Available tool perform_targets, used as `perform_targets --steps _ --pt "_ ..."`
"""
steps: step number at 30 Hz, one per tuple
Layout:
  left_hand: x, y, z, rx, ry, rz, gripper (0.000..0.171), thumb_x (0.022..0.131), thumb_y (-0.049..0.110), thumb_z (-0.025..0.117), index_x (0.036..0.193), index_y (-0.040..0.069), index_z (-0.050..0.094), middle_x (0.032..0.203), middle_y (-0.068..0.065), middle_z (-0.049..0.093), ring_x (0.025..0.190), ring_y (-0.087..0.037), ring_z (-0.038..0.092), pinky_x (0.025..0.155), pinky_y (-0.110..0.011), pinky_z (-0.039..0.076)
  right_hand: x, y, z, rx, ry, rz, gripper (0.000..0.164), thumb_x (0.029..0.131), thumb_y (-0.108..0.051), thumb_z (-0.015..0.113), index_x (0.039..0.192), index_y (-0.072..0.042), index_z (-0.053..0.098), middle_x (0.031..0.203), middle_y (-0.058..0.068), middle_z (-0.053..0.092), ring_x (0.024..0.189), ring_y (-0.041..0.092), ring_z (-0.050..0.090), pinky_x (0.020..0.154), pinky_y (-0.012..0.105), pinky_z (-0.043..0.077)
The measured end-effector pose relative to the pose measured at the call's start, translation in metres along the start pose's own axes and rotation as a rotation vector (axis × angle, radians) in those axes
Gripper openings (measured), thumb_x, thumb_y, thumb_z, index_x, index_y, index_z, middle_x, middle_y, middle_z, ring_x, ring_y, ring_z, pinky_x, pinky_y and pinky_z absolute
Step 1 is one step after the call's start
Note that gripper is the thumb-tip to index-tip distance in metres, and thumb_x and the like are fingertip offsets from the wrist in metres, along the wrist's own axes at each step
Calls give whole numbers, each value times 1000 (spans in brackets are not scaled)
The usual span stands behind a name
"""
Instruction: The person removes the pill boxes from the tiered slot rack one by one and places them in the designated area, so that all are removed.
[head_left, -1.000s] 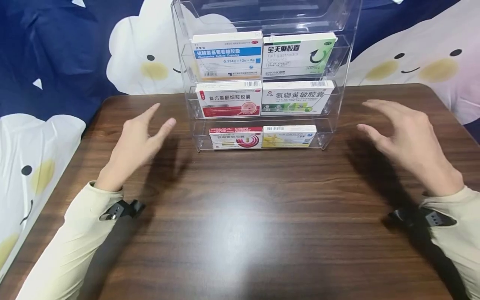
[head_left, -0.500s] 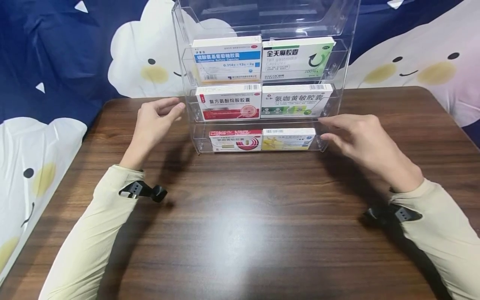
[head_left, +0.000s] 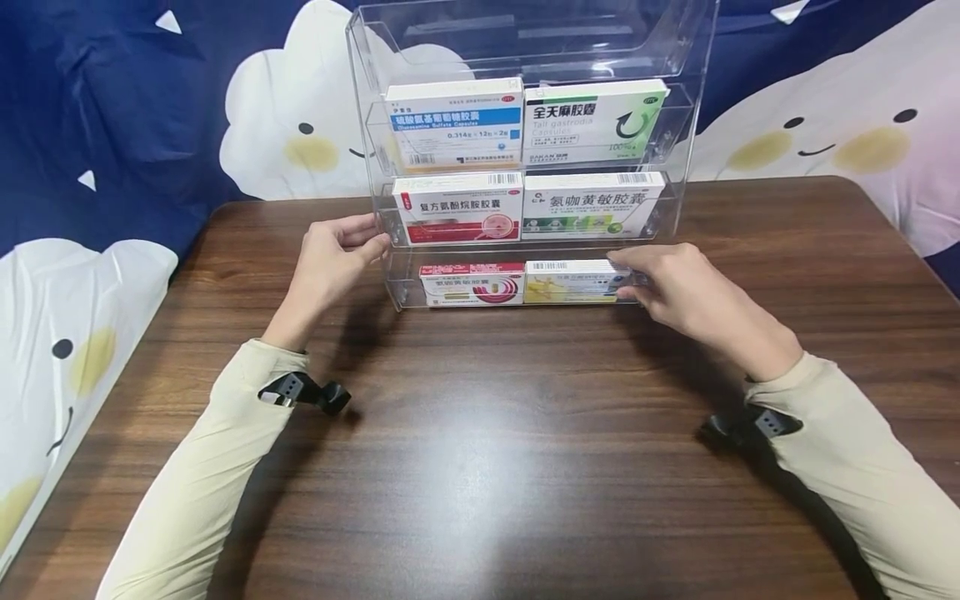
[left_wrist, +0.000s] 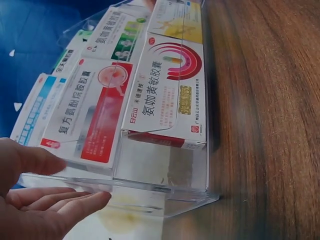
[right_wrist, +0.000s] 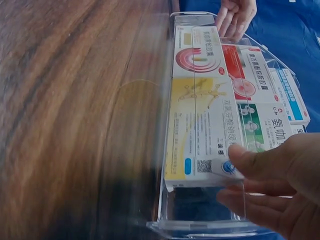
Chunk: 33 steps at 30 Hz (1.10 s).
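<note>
A clear acrylic rack (head_left: 693, 125) holds medicine boxes in tiers. At its left side wall is my left hand (head_left: 322, 258); in the left wrist view the thumb (left_wrist: 47, 161) and fairly straight fingers (left_wrist: 82, 205) lie on either side of the wall's edge, with a gap between them. My right hand (head_left: 697, 287) is at the right end of the bottom tier. Its thumb (right_wrist: 245, 157) overlaps a corner of the yellow-and-white box (right_wrist: 197, 130), and its other fingers are beyond that box's end; firm contact is unclear. The red-and-white box (head_left: 472, 285) stands beside it.
Higher tiers hold a blue-and-white box (head_left: 457, 125), a green-and-white box (head_left: 592, 125), a red-banded box (head_left: 461, 208) and a white box with a green strip (head_left: 592, 208). The rack stands on a dark wooden table (head_left: 480, 417), before a patterned cloth (head_left: 165, 83).
Both hands have moved inward from well apart: the left to the rack's left side wall, the right to the bottom tier's right end. The boxes keep their places in the rack.
</note>
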<state>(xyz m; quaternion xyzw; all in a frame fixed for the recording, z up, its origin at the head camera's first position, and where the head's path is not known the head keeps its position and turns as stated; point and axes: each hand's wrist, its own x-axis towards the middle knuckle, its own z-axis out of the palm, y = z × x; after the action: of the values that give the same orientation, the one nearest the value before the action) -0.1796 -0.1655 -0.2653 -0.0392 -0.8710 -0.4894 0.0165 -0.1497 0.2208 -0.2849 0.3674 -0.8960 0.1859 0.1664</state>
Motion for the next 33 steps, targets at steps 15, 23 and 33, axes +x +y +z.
perform_targets --steps 15,23,33 --pt "1 -3 0 103 16 22 35 91 9 64 122 -6 62 112 -20 67 90 -11 69 71 -10 53 5 1 7 0 21 117 26 74 13 65 99 7 69 77 17 68 63 23 56 56 45 51" --pt "1 -3 1 93 20 21 34 91 8 63 123 -6 62 112 -20 67 96 -23 69 71 -12 55 6 2 5 14 51 133 25 72 13 69 96 5 70 78 16 69 62 21 57 55 41 49" --pt "1 -4 2 84 29 14 34 92 7 63 123 -6 61 112 -21 66 100 -28 68 76 -18 56 6 -1 -12 9 126 181 24 76 9 72 98 -1 71 87 11 72 68 17 56 61 19 43"
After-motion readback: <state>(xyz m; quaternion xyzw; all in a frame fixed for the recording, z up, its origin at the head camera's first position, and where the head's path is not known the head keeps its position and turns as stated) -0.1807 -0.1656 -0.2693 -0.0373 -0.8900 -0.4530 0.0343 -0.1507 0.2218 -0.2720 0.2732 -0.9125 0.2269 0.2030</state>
